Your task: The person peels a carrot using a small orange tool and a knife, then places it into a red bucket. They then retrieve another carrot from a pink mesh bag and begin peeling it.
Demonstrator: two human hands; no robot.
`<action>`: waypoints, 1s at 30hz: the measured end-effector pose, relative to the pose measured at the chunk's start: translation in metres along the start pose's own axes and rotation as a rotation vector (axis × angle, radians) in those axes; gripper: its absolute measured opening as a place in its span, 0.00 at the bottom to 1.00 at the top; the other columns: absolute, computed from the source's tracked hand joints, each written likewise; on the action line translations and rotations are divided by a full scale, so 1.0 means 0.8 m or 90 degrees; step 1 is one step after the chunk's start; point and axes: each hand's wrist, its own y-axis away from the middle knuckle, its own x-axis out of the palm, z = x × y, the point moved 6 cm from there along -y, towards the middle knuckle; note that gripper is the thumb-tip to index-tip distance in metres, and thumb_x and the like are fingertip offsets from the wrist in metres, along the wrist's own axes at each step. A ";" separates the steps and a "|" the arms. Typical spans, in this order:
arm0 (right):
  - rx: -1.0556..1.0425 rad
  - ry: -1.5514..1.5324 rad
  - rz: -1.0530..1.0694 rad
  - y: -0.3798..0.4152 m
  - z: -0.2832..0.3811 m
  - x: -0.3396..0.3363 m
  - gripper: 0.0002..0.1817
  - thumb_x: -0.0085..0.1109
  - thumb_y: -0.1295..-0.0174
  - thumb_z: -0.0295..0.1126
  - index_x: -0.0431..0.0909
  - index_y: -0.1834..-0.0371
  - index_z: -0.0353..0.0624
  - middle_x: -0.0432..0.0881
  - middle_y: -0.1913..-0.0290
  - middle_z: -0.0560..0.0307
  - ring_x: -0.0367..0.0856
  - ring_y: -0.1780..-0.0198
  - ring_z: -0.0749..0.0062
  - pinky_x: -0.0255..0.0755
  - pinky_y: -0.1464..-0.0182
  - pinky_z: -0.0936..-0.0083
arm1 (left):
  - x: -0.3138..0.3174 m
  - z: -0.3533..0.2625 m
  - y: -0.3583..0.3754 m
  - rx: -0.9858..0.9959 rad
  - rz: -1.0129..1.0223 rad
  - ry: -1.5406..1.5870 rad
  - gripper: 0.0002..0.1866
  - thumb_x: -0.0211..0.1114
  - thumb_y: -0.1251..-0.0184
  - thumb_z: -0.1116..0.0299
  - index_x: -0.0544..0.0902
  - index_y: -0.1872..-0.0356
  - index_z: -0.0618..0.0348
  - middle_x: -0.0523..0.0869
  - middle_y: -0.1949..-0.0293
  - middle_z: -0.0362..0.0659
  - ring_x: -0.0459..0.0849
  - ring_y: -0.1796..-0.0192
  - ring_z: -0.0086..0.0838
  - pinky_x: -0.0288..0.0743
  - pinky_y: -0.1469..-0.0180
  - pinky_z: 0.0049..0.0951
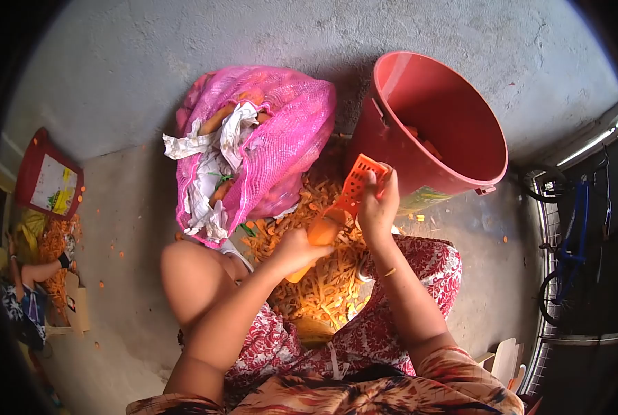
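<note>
Head view: left hand [296,250] is closed round a thick orange carrot [323,229], fingers wrapped, none spread. Grip sits toward the near end, probably so the far end stays exposed to the tool. Right hand [382,207] is closed on a flat, bright orange plastic tool with rows of holes [359,181], thumb laid on its face; likely steadies it against twist. Tool's near end meets or overlaps the carrot's far end; can't tell whether an edge is biting. Yellow-orange piece [299,274] shows below the left hand; can't tell if it's the same carrot. Both hands are over a loose heap of thin orange peelings [316,297] between the folded legs, so anything falling should land there. Pink woven mesh sack [295,117], mouth open toward the person, sits against the wall ahead and to the left; carrots and crumpled white paper show in the opening, within easy reach I'd say. Large round red plastic bucket [392,149] is ahead and to the right, tilted in view, possibly just lens distortion; orange pieces inside. Its open top is near the right hand, which looks handy for access.
</note>
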 end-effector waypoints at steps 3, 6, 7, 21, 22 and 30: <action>-0.024 0.027 0.040 0.005 -0.005 0.013 0.08 0.47 0.38 0.30 0.67 0.60 0.37 0.74 0.74 0.54 0.73 0.75 0.77 0.68 0.72 0.80 | 0.002 -0.003 0.001 0.135 -0.085 -0.043 0.25 0.69 0.60 0.59 0.76 0.60 0.64 0.80 0.67 0.54 0.80 0.63 0.42 0.71 0.58 0.34; -0.070 0.113 0.000 0.003 0.001 0.005 0.08 0.46 0.37 0.31 0.68 0.61 0.37 0.74 0.74 0.57 0.73 0.75 0.79 0.68 0.73 0.80 | -0.002 -0.016 0.012 0.167 -0.146 -0.070 0.23 0.68 0.60 0.59 0.77 0.65 0.66 0.81 0.71 0.54 0.81 0.65 0.42 0.73 0.62 0.35; -0.080 0.143 -0.023 -0.001 0.003 0.000 0.09 0.46 0.38 0.32 0.69 0.62 0.37 0.75 0.74 0.57 0.73 0.74 0.77 0.68 0.72 0.79 | -0.006 -0.019 0.016 0.178 -0.172 -0.073 0.21 0.68 0.60 0.59 0.77 0.68 0.67 0.81 0.72 0.54 0.81 0.66 0.42 0.73 0.63 0.35; 0.001 -0.016 -0.056 -0.013 -0.004 -0.015 0.08 0.47 0.39 0.30 0.68 0.62 0.37 0.76 0.75 0.55 0.73 0.73 0.78 0.67 0.70 0.80 | -0.015 -0.003 0.012 0.214 -0.229 -0.159 0.24 0.69 0.61 0.59 0.74 0.66 0.68 0.79 0.71 0.57 0.80 0.66 0.47 0.73 0.62 0.38; 0.017 -0.013 -0.018 -0.001 0.000 -0.003 0.08 0.47 0.39 0.30 0.68 0.61 0.37 0.76 0.75 0.54 0.73 0.73 0.78 0.68 0.70 0.79 | -0.012 -0.006 0.014 0.200 -0.204 -0.137 0.25 0.69 0.61 0.60 0.74 0.63 0.66 0.79 0.70 0.56 0.80 0.64 0.46 0.73 0.61 0.37; -0.014 0.171 -0.179 -0.012 -0.031 -0.020 0.09 0.47 0.39 0.32 0.69 0.62 0.38 0.76 0.79 0.47 0.76 0.77 0.67 0.67 0.74 0.72 | -0.009 -0.016 0.028 0.160 -0.219 -0.212 0.23 0.69 0.61 0.58 0.75 0.69 0.67 0.80 0.73 0.55 0.80 0.69 0.47 0.74 0.64 0.39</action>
